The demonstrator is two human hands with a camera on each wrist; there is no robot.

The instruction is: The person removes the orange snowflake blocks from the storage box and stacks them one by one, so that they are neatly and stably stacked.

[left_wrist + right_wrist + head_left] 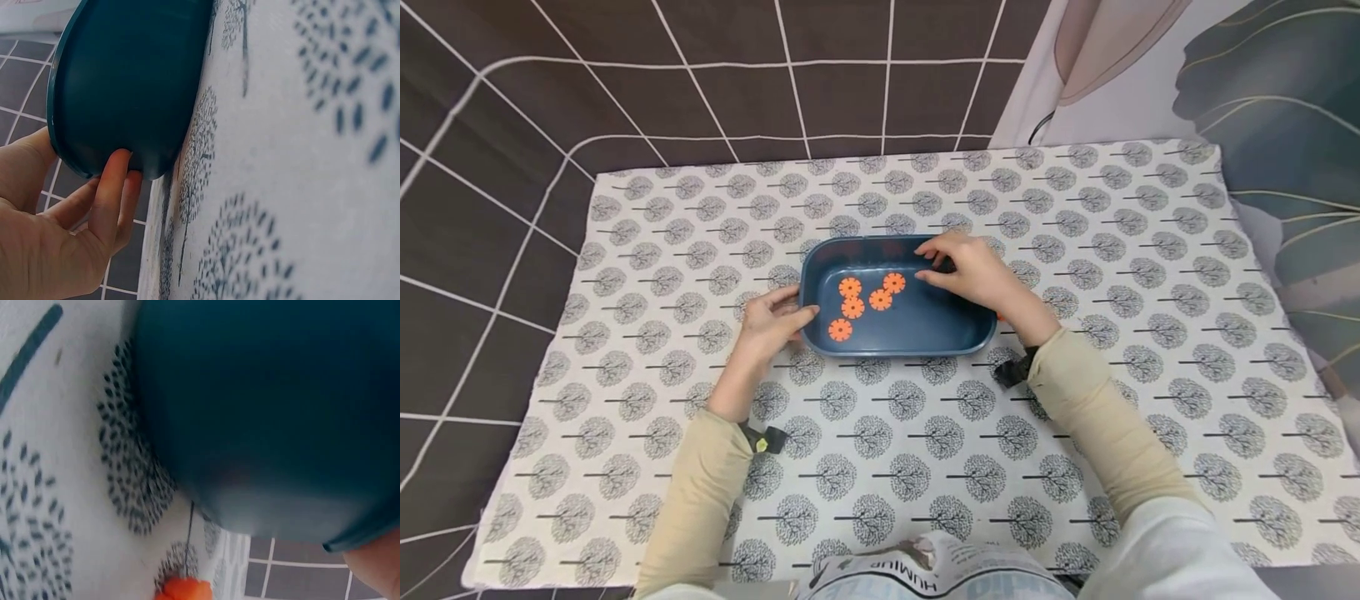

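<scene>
left hand [767, 325]: we're pinching the navy, rounded plastic tub [925, 325] at its left end | right hand [966, 265]: loosely parted over its right side, seemingly empty | orange notched discs [852, 307]: tub floor, leftish | tip: pinch lightly, tub flat

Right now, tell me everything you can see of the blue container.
The container is dark blue, oblong, open-topped and round-cornered, smooth like plastic. It sits upright on the tree-print cloth. Five orange discs lie inside; the left hand holds its left end, and the right hand is over its right part.
</scene>
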